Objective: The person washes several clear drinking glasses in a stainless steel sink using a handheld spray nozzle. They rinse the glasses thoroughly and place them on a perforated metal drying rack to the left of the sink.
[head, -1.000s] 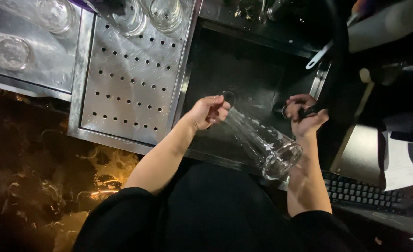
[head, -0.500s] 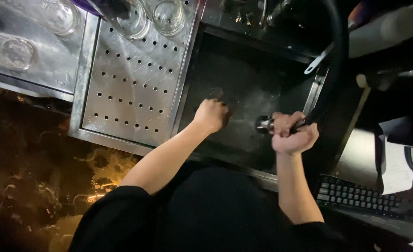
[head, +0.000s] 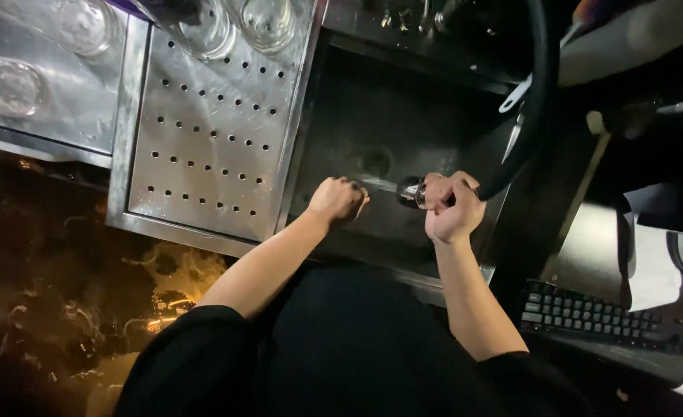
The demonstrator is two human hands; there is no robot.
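Note:
My left hand [head: 338,201] is closed in a fist low over the dark steel sink [head: 372,93], gripping one end of a clear glass [head: 380,184] that lies sideways and shows only faintly. My right hand [head: 453,207] is closed around a metal spray nozzle [head: 412,191] on a thick black hose [head: 538,100]. The nozzle tip points left at the glass's open end. Both hands are close together, just inside the sink's near edge.
A perforated steel drainboard [head: 210,139] lies left of the sink, with glasses [head: 268,19] at its far end. More glasses [head: 13,85] stand on the steel counter further left. A black keyboard [head: 588,316] and white paper [head: 654,262] lie at right.
The glass, raised and pointing toward me a second ago, has gone down into the sink. My right hand has brought the nozzle left to its open end.

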